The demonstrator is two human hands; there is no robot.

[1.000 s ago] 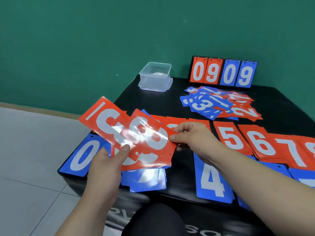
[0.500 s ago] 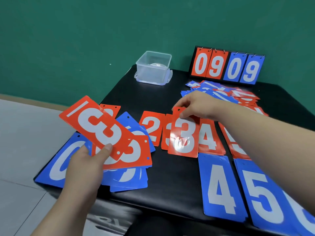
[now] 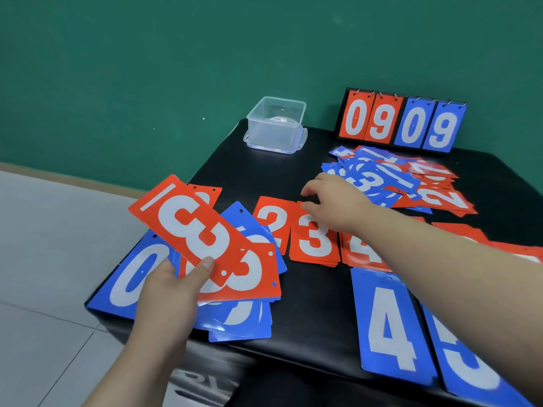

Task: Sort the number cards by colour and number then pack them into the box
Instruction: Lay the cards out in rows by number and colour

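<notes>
Several red plastic number cards (image 3: pixel 205 239), fanned and showing threes, are gripped by the left hand (image 3: pixel 164 301) over the near-left corner of the black padded desk (image 3: pixel 311 312). Further in, the right hand (image 3: pixel 335 201) is held empty, fingers loosely curled, over the red 3 pile (image 3: pixel 314 245). Beyond, mixed red and blue cards (image 3: pixel 390 183) are heaped; the clear plastic box (image 3: pixel 276 127) is set at the far edge.
</notes>
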